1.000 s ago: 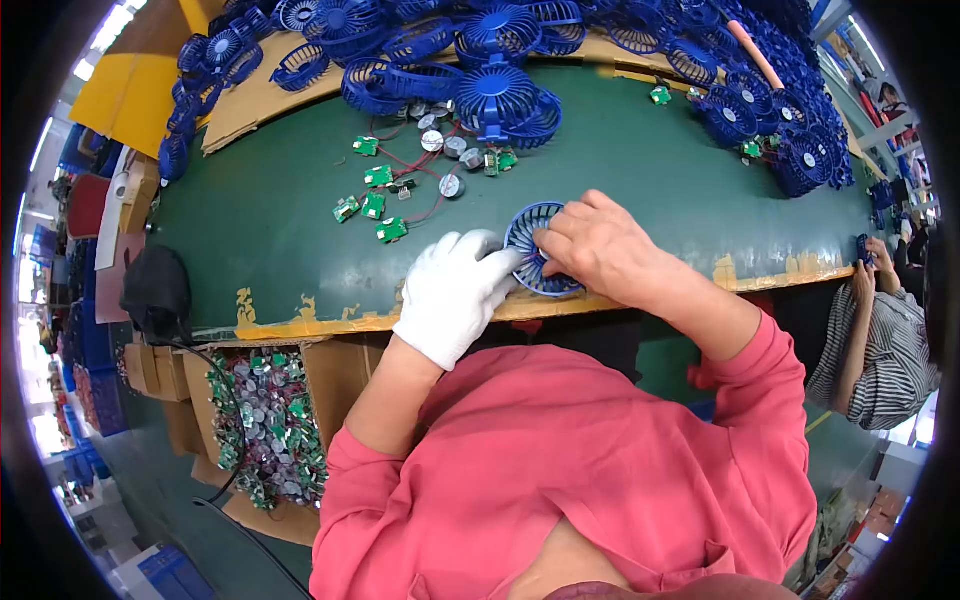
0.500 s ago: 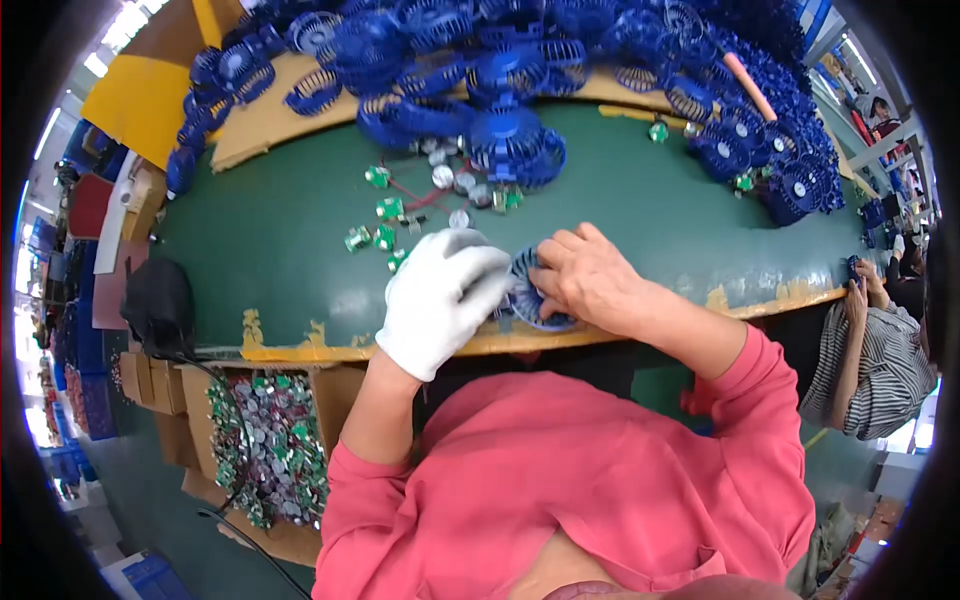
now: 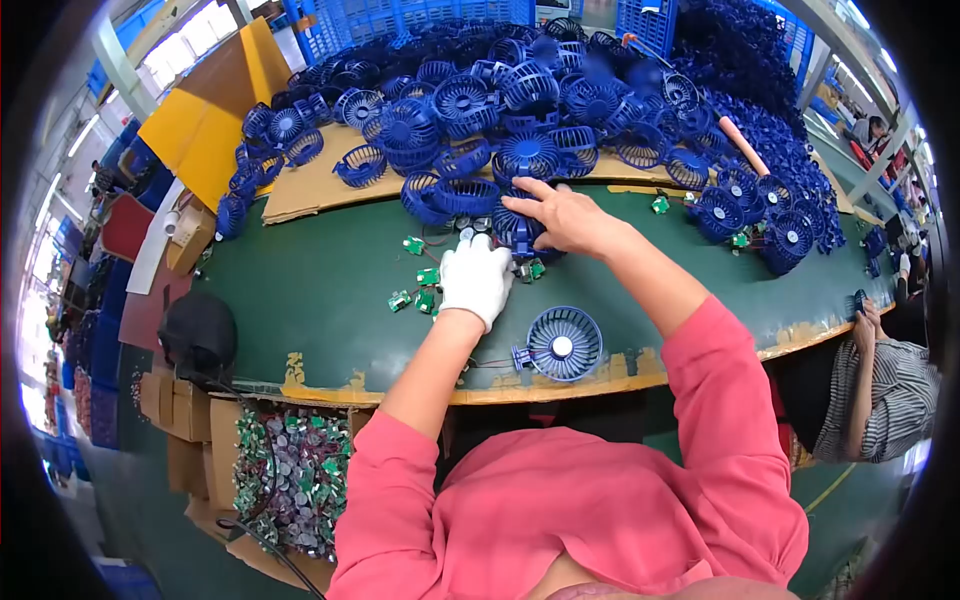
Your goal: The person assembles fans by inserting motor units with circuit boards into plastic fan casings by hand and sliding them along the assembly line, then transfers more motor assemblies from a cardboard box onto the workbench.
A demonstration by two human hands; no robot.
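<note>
My left hand (image 3: 476, 282), in a white glove, reaches over the bench with its fingers stretched forward. Its fingertips are at small round motors (image 3: 472, 226), partly hidden by the glove. Green circuit boards (image 3: 426, 277) with thin wires lie beside it. My bare right hand (image 3: 568, 218) has its fingers apart over a blue fan housing (image 3: 515, 232) at the near edge of the pile; whether they press on it I cannot make out. Closer to me, a round blue fan (image 3: 564, 345) with a white hub lies by the bench edge, wired to a small part on its left.
Many blue fan housings (image 3: 405, 125) are heaped on cardboard (image 3: 310, 185) at the back. Fans with motors (image 3: 793, 238) stand at the right. A carton of motors and boards (image 3: 290, 480) sits below the left edge, near a black object (image 3: 198, 330). Another person (image 3: 885, 395) works at far right.
Both hands have moved forward from the bench edge, letting go of the blue fan, which now lies there. The view has tilted up, showing more of the pile.
</note>
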